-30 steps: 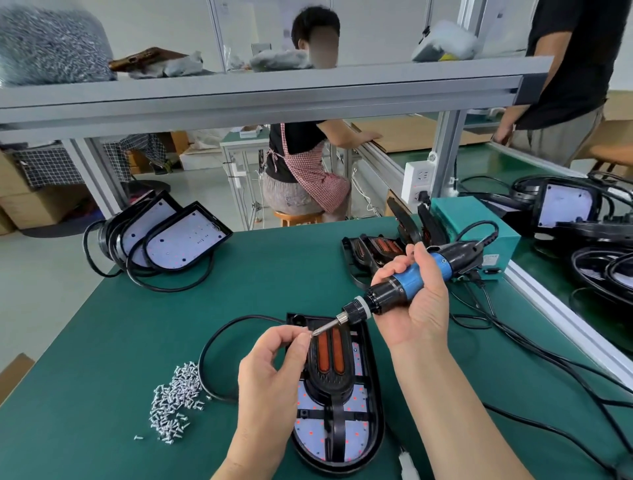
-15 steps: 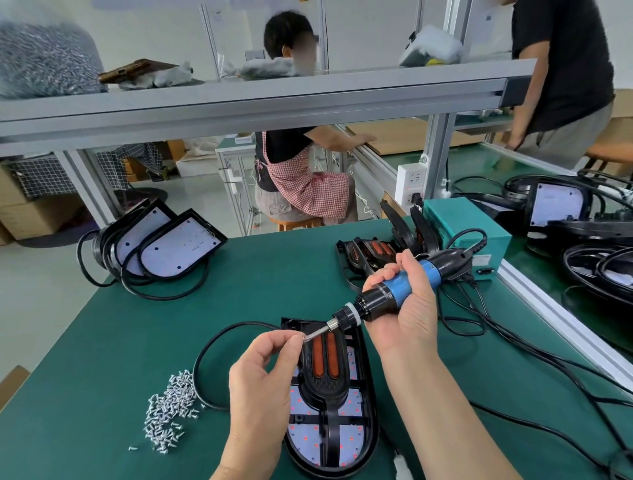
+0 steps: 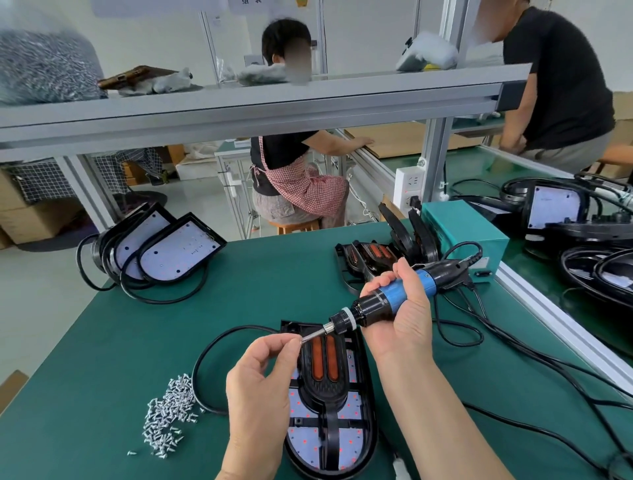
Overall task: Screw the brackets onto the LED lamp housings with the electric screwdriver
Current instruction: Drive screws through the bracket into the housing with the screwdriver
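The right hand (image 3: 409, 320) grips the blue-and-black electric screwdriver (image 3: 385, 302) above the bracket (image 3: 324, 375) lying on the LED lamp housing (image 3: 368, 442) on the green desk (image 3: 102, 342), while the left hand (image 3: 257, 380) pinches its bit tip; the notices (image 3: 241, 4) overhead are unreadable.

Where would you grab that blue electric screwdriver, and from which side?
Round the blue middle barrel of the electric screwdriver, coming from its near side, as the right hand does. The barrel is thick and round; the front narrows to a thin bit, and the cord leaves the rear.
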